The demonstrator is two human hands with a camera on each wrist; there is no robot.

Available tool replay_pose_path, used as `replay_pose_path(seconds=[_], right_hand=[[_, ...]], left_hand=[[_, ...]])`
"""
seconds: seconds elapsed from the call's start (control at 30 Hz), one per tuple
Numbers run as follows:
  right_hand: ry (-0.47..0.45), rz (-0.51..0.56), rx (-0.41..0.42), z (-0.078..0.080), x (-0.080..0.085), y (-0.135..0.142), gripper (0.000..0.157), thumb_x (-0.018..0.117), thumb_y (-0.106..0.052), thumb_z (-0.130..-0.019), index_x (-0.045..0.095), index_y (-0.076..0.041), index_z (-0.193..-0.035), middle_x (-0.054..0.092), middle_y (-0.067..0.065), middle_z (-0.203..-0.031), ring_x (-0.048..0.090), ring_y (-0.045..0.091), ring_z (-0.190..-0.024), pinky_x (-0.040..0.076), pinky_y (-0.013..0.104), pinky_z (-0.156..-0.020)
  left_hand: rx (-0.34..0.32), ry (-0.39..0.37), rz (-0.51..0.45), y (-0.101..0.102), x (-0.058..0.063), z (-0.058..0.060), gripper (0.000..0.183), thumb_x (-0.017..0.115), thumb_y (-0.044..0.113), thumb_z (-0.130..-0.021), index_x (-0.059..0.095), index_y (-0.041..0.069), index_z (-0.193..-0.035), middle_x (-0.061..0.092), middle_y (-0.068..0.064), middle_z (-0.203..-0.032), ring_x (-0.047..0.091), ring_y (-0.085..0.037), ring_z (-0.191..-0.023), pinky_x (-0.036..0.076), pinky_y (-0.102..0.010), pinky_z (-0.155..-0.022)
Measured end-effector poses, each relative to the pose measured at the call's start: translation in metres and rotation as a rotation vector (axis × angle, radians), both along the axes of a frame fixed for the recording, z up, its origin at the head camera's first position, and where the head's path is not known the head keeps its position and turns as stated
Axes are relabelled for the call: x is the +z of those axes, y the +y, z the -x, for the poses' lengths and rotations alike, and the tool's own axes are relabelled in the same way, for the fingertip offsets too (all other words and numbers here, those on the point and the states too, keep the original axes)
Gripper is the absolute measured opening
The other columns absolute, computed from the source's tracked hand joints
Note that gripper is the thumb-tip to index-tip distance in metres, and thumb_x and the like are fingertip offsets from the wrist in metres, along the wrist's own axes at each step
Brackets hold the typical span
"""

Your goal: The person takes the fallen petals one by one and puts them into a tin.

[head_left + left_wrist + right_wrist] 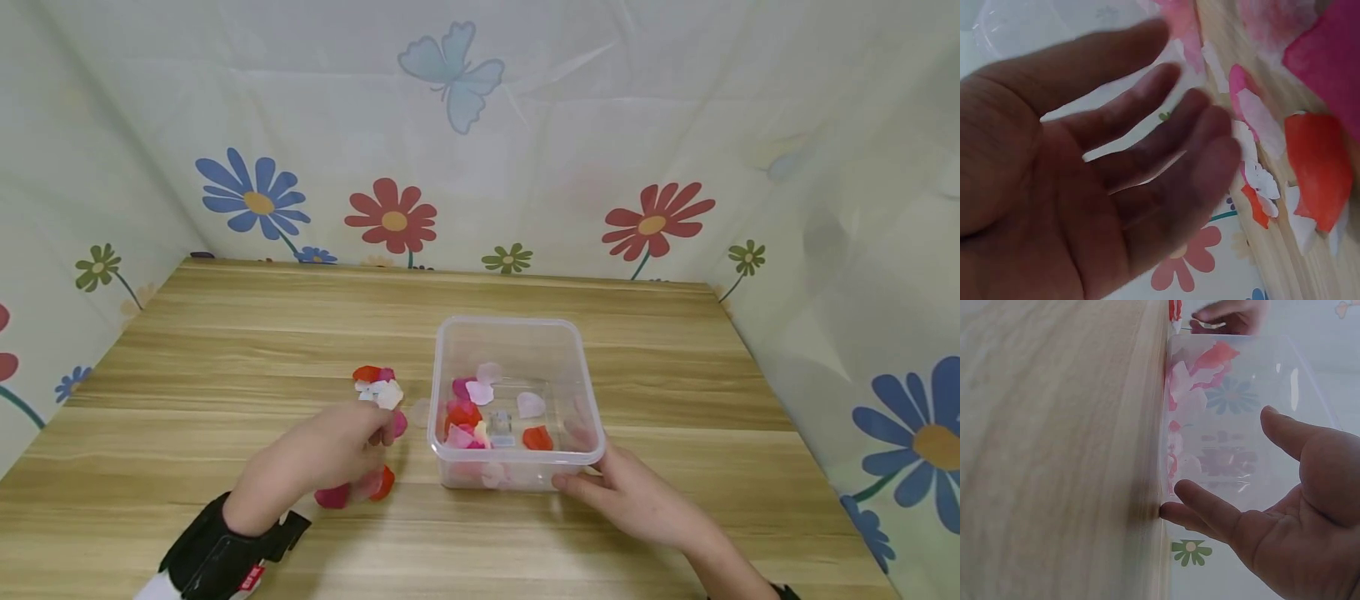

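Observation:
My left hand (322, 454) is low over the loose petals, its fingers loosely bent and nothing between them in the left wrist view. Under its fingers lie a magenta petal (332, 497) and a red petal (385, 483). Just beyond it is a small cluster with a red petal (366, 373) and white petals (387, 393). My right hand (637, 500) holds the near right corner of a clear plastic box (510, 457), thumb on the near wall and fingers along the right wall. Inside the box are several petals, including a red one (537, 438) and a pale one (531, 405).
The box stands on a wood-grain table (660, 367), right of the petals. A curtain (555, 150) printed with flowers and a butterfly hangs around the back and sides. A black strap (217, 550) wraps my left wrist.

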State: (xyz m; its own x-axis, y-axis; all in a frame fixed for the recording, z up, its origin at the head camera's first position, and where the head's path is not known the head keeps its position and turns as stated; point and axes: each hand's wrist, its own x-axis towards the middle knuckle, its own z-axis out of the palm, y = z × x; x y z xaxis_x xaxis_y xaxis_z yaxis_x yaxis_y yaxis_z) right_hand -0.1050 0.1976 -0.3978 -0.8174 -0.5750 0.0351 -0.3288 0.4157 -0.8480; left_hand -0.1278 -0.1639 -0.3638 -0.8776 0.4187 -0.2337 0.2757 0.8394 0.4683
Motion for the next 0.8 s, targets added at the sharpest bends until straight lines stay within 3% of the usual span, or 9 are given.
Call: replay_pose_path(seconds=[0.1, 0.37, 0.8], right_hand=[[0.008, 0.001, 0.002, 0.000, 0.000, 0.000, 0.055, 0.065, -0.025, -0.097, 0.041, -0.006, -0.142, 0.059, -0.002, -0.126, 0.056, 0.010, -0.118, 0.039, 0.025, -0.100], [0.009, -0.001, 0.004, 0.000, -0.001, 0.000, 0.055, 0.065, -0.025, -0.097, 0.041, -0.004, -0.141, 0.059, -0.002, -0.125, 0.056, 0.010, -0.117, 0.039, 0.025, -0.100], [0.010, -0.007, 0.002, 0.000, -0.001, 0.000, 0.057, 0.065, -0.026, -0.097, 0.039, -0.006, -0.143, 0.059, -0.003, -0.126, 0.056, 0.010, -0.118, 0.038, 0.024, -0.100]], left_hand=[[-0.030, -0.057, 0.055, 0.000, -0.003, -0.003, 0.026, 0.077, 0.002, -0.076, 0.061, 0.016, -0.090, 0.052, 0.001, -0.078, 0.050, -0.014, -0.072, 0.041, -0.025, -0.059], [-0.063, -0.046, 0.108, 0.000, -0.012, -0.002, 0.030, 0.077, 0.000, -0.075, 0.057, 0.018, -0.087, 0.050, -0.001, -0.079, 0.047, -0.014, -0.072, 0.037, -0.027, -0.059], [-0.057, -0.054, 0.062, -0.001, -0.013, -0.001, 0.033, 0.076, -0.010, -0.077, 0.056, 0.016, -0.084, 0.050, -0.002, -0.077, 0.047, -0.016, -0.070, 0.037, -0.025, -0.057]])
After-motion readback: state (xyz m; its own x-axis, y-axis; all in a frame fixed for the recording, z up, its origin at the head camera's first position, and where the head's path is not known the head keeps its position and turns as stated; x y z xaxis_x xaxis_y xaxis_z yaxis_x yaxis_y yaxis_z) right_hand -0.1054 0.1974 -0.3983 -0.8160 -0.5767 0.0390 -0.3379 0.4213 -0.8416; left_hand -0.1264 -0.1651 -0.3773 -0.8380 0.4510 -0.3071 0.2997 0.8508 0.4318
